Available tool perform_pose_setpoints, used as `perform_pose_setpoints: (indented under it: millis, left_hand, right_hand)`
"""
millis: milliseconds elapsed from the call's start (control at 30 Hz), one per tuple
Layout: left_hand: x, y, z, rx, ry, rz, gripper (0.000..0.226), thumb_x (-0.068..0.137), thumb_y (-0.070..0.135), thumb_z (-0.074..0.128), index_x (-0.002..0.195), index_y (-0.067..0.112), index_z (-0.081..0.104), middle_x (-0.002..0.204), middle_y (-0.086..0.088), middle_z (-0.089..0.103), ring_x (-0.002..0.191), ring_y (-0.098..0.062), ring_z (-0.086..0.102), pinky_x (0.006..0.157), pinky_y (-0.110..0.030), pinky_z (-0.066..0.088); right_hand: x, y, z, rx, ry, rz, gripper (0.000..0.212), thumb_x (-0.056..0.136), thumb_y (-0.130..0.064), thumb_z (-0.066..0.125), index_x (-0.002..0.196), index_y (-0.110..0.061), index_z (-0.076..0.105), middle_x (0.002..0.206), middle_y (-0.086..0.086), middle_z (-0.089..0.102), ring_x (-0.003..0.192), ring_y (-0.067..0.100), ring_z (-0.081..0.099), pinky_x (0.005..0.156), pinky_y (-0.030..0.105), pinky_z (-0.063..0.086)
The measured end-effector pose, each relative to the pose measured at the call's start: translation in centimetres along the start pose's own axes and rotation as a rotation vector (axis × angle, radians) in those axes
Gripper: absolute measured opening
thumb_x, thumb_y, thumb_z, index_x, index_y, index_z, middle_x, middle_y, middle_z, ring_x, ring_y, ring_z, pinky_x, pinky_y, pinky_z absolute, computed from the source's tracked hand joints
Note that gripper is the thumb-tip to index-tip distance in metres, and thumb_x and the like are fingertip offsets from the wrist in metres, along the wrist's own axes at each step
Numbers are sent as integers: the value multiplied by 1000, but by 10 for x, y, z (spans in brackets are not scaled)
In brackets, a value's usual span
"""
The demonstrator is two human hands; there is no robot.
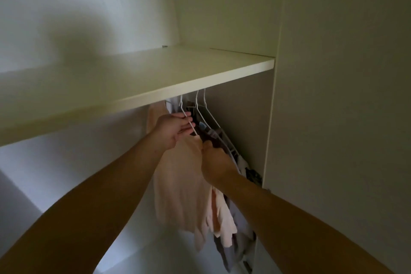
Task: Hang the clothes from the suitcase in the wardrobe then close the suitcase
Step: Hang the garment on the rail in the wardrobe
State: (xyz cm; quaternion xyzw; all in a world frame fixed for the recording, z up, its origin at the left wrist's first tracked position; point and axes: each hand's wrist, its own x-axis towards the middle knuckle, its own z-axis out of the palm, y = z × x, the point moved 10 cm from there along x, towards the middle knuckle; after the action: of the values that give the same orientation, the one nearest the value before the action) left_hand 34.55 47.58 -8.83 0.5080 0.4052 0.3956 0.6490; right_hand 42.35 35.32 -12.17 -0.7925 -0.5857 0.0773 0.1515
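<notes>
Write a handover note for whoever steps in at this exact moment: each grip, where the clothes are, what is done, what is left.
Left grip: straight fingers rest on the white wire hanger of the peach top.
Right grip: pinches the peach top at its shoulder.
Other garments hang on white hangers to its right, under the shelf; the rail is hidden.
Done: several pieces hung.
Left: settle the peach top, let go, check the suitcase (out of view), close it.
</notes>
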Motion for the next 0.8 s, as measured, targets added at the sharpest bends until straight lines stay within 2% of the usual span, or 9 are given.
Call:
perform_pose_setpoints:
  millis: [100, 167, 367, 467, 600, 667, 800]
  left_hand:
    - [25, 0, 11, 28, -36, -3, 21, 96, -2, 53, 115, 5, 60, 102, -7, 65, 84, -16, 65, 72, -27, 55]
    - [38, -3, 13, 43, -45, -7, 24, 97, -2, 53, 119, 4, 60, 106, -7, 65, 84, -15, 65, 74, -27, 55]
    - [64, -18, 22, 22, -57, -34, 22, 96, -2, 54, 116, 4, 62, 96, -6, 66, 82, -16, 66, 71, -26, 56]
    - [70, -26, 18, -34, -34, -54, 19, 96, -2, 54, 113, 5, 61, 92, -5, 65, 81, -16, 65, 70, -26, 58]
    - [77, -39, 9, -98, -24, -94, 22, 97, -2, 52, 116, 4, 59, 99, -8, 64, 87, -17, 64, 84, -34, 52]
    - [77, -43, 7, -99, -25, -101, 23, 97, -2, 52, 119, 2, 58, 103, -9, 63, 92, -20, 64, 88, -34, 51]
    - [72, -44, 9, -94, -25, -105, 23, 98, -2, 51, 119, 1, 57, 102, -10, 63, 92, -20, 64, 88, -34, 49]
  right_hand:
    - [19, 6, -5, 39, 42, 23, 31, 104, -20, 33, 132, -14, 44, 119, 11, 63, 102, 27, 64, 80, 40, 54]
    - [26, 10, -7, 16, 49, 34, 25, 105, -23, 34, 123, -17, 50, 113, 8, 64, 96, 26, 65, 72, 37, 49]
    - [43, 23, 3, 11, 8, 97, 28, 106, -32, 32, 123, -17, 50, 112, 9, 64, 96, 28, 64, 68, 35, 43]
    - [42, 29, 9, -25, -42, 113, 29, 106, -29, 34, 131, -18, 43, 119, 9, 60, 104, 30, 61, 70, 37, 41]
    - [42, 34, 23, -54, -109, 128, 24, 102, -17, 42, 126, -15, 48, 117, 10, 61, 103, 28, 62, 78, 40, 51]
    - [43, 33, 25, -53, -103, 114, 23, 102, -13, 40, 123, -12, 49, 116, 11, 63, 102, 28, 62, 84, 41, 55]
    - [40, 34, 25, -54, -83, 94, 29, 102, -10, 36, 130, -11, 45, 118, 12, 62, 104, 29, 62, 84, 41, 54]
